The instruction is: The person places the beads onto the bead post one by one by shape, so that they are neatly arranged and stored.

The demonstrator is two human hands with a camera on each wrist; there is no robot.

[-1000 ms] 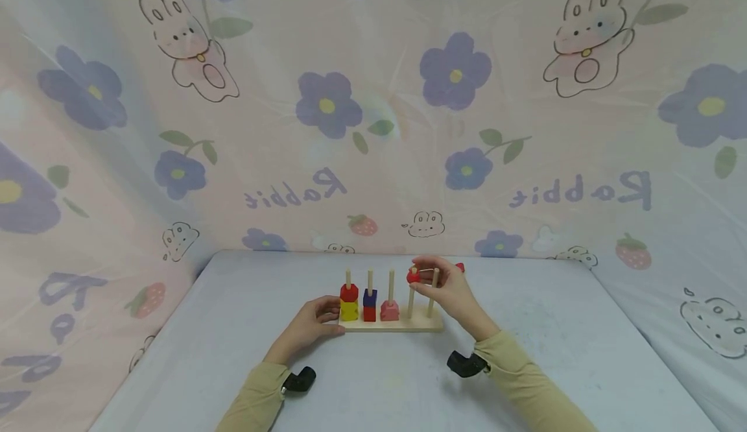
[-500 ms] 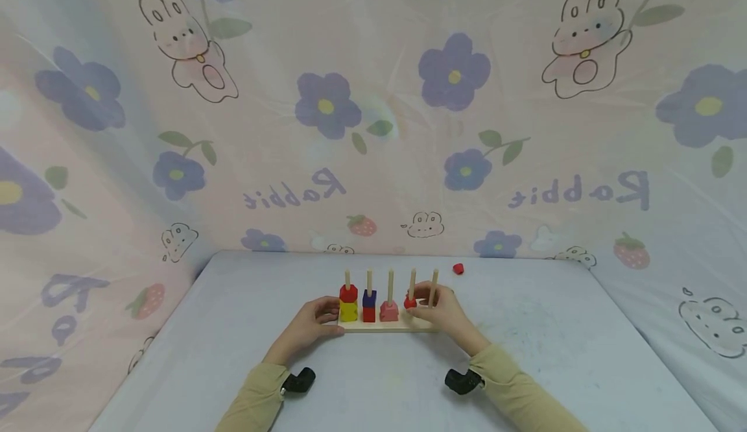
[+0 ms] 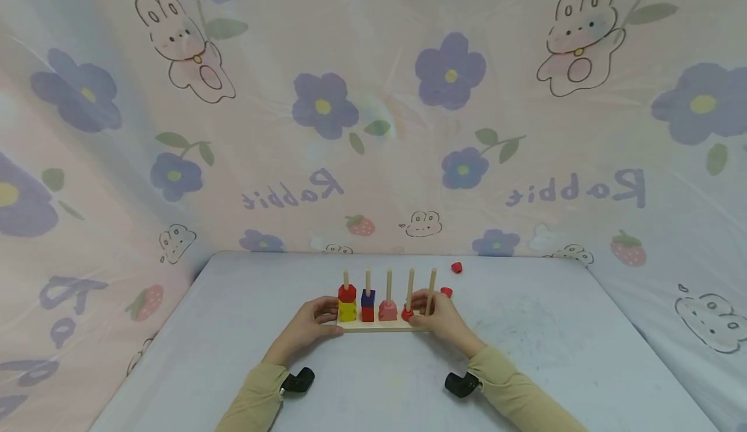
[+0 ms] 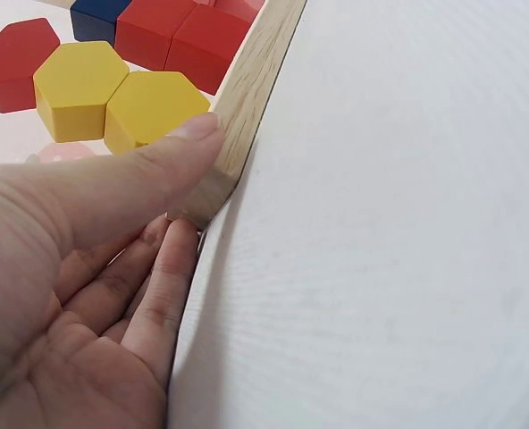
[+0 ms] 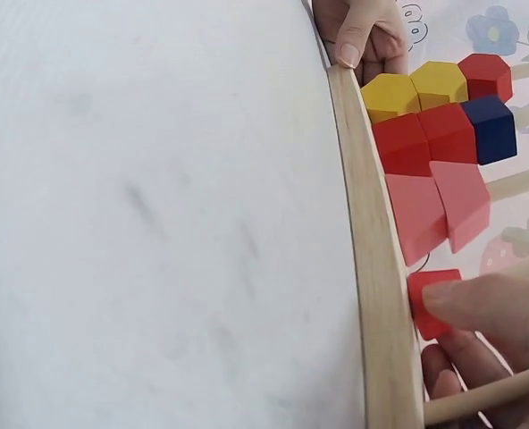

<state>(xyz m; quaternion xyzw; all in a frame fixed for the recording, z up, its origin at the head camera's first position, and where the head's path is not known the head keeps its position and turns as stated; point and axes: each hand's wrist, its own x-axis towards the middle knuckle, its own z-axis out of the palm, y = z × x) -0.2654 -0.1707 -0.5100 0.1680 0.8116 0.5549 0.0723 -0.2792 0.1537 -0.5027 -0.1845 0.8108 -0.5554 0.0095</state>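
Note:
A wooden peg stand (image 3: 379, 329) with several upright pegs lies across the table. My left hand (image 3: 309, 324) grips its left end, thumb against the front edge in the left wrist view. At the fourth peg, my right hand (image 3: 442, 320) pinches a red block (image 5: 434, 326) low down by the base; the thumb covers part of it. The first peg bears two yellow hexagonal blocks (image 4: 81, 85) under a red hexagonal block (image 4: 19, 67). Two red square blocks (image 5: 400, 145) with a blue block (image 5: 492, 130) on top fill the second. Pink blocks (image 5: 416, 219) sit on the third.
Two loose red blocks lie behind the right hand: one farther back (image 3: 456, 267), the other, a nearer red block (image 3: 446, 292), close to the fingers. The fifth peg (image 3: 430, 289) rises bare beside the hand. Patterned fabric (image 3: 373, 159) hangs behind the table.
My right hand has come down with the red block from the top of the fourth peg to its foot. A second loose red block now shows behind it. The left hand stays put.

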